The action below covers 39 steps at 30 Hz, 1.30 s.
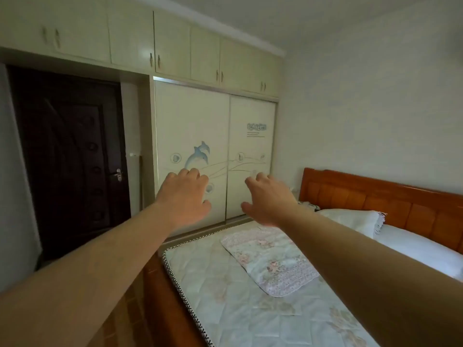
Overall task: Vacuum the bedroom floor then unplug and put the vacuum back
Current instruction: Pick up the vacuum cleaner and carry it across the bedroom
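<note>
Both my arms are stretched out in front of me at chest height. My left hand [184,196] hangs in the air with relaxed fingers and holds nothing. My right hand [266,199] is beside it, fingers loosely spread, also holding nothing. Both hands appear in front of the cream sliding wardrobe doors [193,126], without touching them as far as I can tell. No vacuum, cord or socket is in view. Only a dark strip of floor [45,261] shows at the foot of the door.
A bed [250,296] with a quilted mattress, a folded floral cloth [273,261] and white pillows [413,249] fills the lower right, with an orange wooden headboard [375,196]. A dark closed door [70,159] stands left. Overhead cupboards [175,48] run above.
</note>
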Each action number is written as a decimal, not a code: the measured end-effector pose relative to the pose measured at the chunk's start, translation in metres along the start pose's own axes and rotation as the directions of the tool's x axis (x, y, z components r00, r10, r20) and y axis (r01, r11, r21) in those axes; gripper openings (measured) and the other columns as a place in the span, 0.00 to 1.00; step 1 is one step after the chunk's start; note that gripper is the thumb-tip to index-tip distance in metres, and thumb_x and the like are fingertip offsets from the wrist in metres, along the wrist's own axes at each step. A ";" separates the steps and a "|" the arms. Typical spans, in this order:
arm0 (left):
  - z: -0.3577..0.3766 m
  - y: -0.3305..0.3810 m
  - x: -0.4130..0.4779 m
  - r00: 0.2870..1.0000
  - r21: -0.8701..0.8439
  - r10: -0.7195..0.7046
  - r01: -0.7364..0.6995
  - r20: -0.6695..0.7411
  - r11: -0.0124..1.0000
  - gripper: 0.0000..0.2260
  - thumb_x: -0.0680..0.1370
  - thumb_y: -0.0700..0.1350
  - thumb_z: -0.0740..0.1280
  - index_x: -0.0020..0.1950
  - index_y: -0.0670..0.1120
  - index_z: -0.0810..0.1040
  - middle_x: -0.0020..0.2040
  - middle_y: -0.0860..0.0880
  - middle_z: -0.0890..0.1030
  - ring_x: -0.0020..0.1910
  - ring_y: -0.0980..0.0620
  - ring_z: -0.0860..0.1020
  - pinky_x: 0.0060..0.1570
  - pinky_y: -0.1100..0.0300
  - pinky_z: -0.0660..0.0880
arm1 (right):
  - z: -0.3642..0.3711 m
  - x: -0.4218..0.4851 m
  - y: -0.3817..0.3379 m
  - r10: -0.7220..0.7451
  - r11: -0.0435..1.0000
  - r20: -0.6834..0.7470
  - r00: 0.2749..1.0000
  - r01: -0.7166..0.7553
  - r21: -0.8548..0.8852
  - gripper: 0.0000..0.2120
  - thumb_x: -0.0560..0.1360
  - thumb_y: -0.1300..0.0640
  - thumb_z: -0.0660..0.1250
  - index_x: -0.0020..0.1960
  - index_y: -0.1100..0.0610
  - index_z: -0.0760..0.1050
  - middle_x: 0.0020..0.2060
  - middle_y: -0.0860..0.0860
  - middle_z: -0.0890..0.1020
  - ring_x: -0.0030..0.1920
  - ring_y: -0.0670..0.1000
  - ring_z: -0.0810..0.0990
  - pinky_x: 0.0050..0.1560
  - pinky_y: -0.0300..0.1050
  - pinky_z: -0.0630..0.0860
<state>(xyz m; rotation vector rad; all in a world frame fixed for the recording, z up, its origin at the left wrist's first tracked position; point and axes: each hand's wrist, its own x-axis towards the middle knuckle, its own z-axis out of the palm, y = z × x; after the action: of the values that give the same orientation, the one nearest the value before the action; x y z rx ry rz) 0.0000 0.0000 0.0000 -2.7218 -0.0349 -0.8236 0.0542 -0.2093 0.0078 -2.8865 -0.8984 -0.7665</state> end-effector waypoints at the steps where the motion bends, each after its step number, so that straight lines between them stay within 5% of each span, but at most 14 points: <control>1: 0.006 -0.009 0.001 1.000 0.007 -0.015 0.015 0.023 1.000 0.24 0.76 0.60 0.59 0.69 0.50 0.72 0.63 0.49 0.75 0.60 0.48 0.74 0.59 0.47 0.73 | 0.006 0.009 -0.004 -0.005 1.000 0.011 1.000 0.005 -0.001 0.24 0.78 0.43 0.64 0.69 0.55 0.69 0.62 0.55 0.74 0.61 0.57 0.72 0.59 0.54 0.74; 12: 0.106 -0.091 0.042 0.983 0.091 -0.126 0.115 0.130 0.989 0.24 0.77 0.59 0.60 0.69 0.50 0.71 0.63 0.48 0.75 0.61 0.47 0.74 0.59 0.47 0.73 | 0.104 0.134 -0.029 -0.070 0.989 0.036 0.997 0.065 0.130 0.24 0.77 0.44 0.64 0.68 0.55 0.68 0.61 0.56 0.74 0.60 0.59 0.73 0.55 0.55 0.75; 23: 0.189 -0.184 0.092 0.926 0.199 -0.330 0.294 0.185 0.935 0.22 0.78 0.59 0.62 0.68 0.50 0.72 0.63 0.48 0.75 0.60 0.47 0.75 0.58 0.48 0.74 | 0.187 0.296 -0.106 -0.308 0.913 -0.014 0.951 0.299 0.278 0.25 0.79 0.45 0.65 0.72 0.54 0.67 0.64 0.56 0.74 0.63 0.59 0.73 0.58 0.55 0.74; 31: 0.265 -0.306 0.080 0.850 0.251 -0.460 0.401 0.257 0.881 0.24 0.77 0.59 0.63 0.70 0.49 0.71 0.64 0.46 0.74 0.62 0.45 0.74 0.60 0.47 0.74 | 0.265 0.376 -0.202 -0.406 0.869 0.004 0.914 0.385 0.311 0.24 0.78 0.44 0.66 0.69 0.54 0.68 0.60 0.55 0.75 0.59 0.57 0.74 0.55 0.53 0.75; 39: 0.351 -0.450 0.110 0.860 0.213 -0.435 0.387 0.267 0.897 0.25 0.77 0.59 0.63 0.71 0.49 0.71 0.65 0.46 0.74 0.63 0.45 0.73 0.61 0.46 0.73 | 0.315 0.489 -0.294 -0.366 0.913 0.069 0.928 0.343 0.221 0.28 0.79 0.43 0.66 0.74 0.53 0.65 0.65 0.56 0.74 0.65 0.59 0.73 0.62 0.56 0.74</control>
<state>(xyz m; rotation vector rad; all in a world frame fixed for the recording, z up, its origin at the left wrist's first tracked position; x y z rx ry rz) 0.2328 0.5240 -0.0948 -2.7000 -0.7433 -0.4547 0.3860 0.3450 -0.0784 -2.6356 -1.4502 -0.4946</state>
